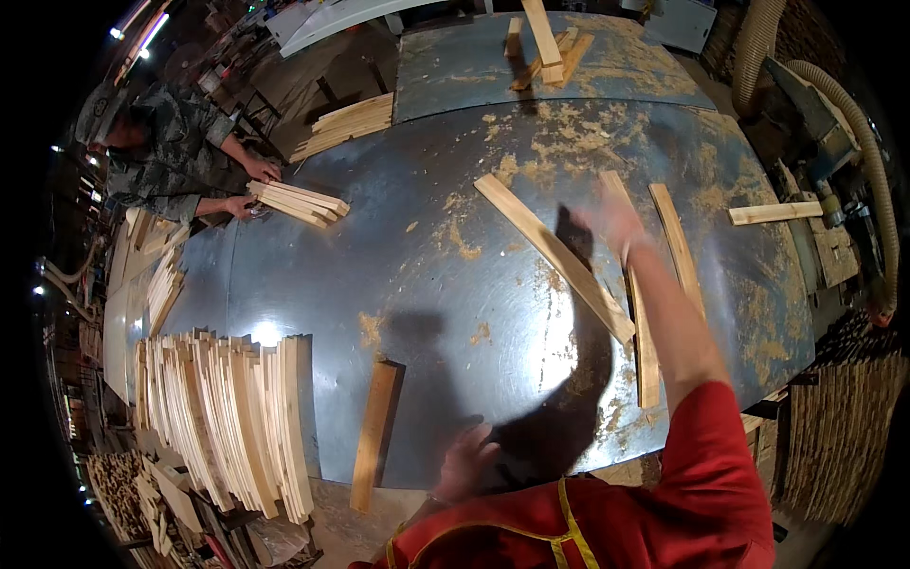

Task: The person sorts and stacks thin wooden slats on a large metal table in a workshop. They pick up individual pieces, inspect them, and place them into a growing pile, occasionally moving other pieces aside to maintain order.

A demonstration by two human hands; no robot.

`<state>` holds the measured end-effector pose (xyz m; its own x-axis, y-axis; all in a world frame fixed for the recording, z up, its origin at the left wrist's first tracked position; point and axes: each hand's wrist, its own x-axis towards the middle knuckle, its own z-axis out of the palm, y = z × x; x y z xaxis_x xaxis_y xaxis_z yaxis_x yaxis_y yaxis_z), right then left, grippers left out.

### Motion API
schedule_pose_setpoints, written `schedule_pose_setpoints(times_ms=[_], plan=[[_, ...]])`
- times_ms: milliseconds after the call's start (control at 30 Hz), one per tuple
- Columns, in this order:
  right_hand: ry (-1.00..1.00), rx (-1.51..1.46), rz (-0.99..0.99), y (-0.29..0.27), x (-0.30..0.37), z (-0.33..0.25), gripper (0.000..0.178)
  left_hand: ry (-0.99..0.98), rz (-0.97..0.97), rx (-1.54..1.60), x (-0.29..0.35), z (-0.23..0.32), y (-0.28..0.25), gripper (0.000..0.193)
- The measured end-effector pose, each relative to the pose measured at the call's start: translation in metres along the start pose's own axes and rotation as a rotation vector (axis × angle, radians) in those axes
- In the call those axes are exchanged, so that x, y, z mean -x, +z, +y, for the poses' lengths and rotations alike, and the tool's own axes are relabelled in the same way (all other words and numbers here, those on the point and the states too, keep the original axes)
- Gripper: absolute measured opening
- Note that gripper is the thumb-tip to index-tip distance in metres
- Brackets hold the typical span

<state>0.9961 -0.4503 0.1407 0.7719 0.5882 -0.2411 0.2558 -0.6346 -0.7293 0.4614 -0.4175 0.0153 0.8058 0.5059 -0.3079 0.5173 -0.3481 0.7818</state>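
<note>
Red shirt [531,531], nearest. Pale board [645,351], on the table's right half, at the right hand [614,223]: arm outstretched, fingers blurred, grip cannot be told. Slanted board [555,256], to its left. Left hand [466,462]: low, fingers loosely parted. Grey table [427,256], bearing sawdust [569,133] and a board stack [223,417].

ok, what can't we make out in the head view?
All head view:
Bare right hand: motion blur hides whether it grips the long pale wooden slat below.
Long tan wooden slat right of it: near end hidden by the right forearm.
Bare left hand: forearm hidden by the red cloth shirt.
Far pale wooden board: top cut off by the upper picture edge.
Stacked thin pale wooden slats: too tightly packed to count.
</note>
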Motion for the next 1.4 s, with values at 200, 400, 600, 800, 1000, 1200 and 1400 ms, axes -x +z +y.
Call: schedule_pose_setpoints(times_ms=[200, 400, 600, 800, 1000, 1200, 1400], plan=[[0.152, 0.093, -0.132, 0.091, 0.132, 0.067, 0.074, 0.083, 0.053, -0.127, -0.013, -0.002, -0.013, 0.040], [0.084, -0.516, -0.149, 0.125, 0.249, 0.030, 0.065, -0.320, -0.431, 1.334, -0.042, 0.038, -0.034, 0.048], [0.332, 0.474, 0.514, 0.089, 0.269, 0.159, 0.057, -0.280, -0.237, 0.700, -0.010, 0.033, -0.057, 0.038], [0.182, -0.816, 0.234, 0.193, 0.318, 0.089, 0.061, -0.066, 0.121, -0.010, 0.035, -0.025, -0.081, 0.048], [0.139, -0.530, -0.412, 0.326, 0.357, 0.023, 0.060, -0.120, 0.079, -0.452, 0.051, -0.045, -0.084, 0.059], [0.317, -0.339, -0.618, 0.344, 0.342, -0.018, 0.069, -0.043, 0.022, -0.494, 0.059, -0.055, -0.086, 0.064], [0.352, -0.405, -0.555, 0.351, 0.331, -0.018, 0.045, -0.043, 0.042, 0.219, 0.050, -0.090, -0.086, 0.049]])
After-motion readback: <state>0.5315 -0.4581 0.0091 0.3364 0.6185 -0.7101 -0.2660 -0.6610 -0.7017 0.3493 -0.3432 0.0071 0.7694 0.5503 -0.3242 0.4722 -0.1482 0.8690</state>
